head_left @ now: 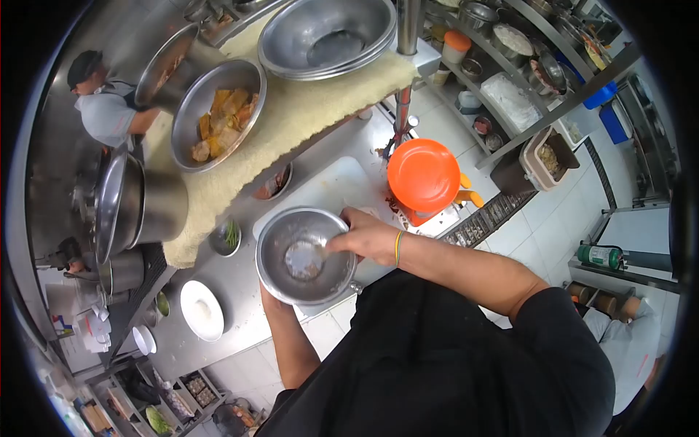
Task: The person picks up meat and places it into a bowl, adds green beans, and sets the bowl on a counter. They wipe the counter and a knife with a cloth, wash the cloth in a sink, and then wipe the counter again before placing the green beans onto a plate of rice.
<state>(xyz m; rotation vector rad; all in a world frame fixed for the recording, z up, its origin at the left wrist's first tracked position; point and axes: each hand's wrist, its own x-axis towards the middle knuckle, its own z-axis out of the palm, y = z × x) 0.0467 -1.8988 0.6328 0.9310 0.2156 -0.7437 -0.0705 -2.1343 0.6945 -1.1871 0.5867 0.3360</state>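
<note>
A metal mixing bowl [309, 222] is held up in front of my body, tilted so its inside shows, with some pale residue at the bottom. My left hand [272, 293] supports it from the lower left; most of its fingers are hidden behind the bowl. At the right rim, my right hand [364, 237] is closed, its fingers bent and reaching over into the bowl. Whether they pinch anything there is too blurred to tell. Behind the bowl lies a white cutting board [342, 178] on the steel counter [240, 269].
An orange bowl [424, 175] stands right of the board. A white plate [202, 311] and a small bowl of greens [226, 237] sit left. Overhead, a cloth-covered shelf [306, 95] carries stacked bowls [328, 36] and a bowl of yellowish pieces [218, 120]. Another person [109, 102] stands beyond.
</note>
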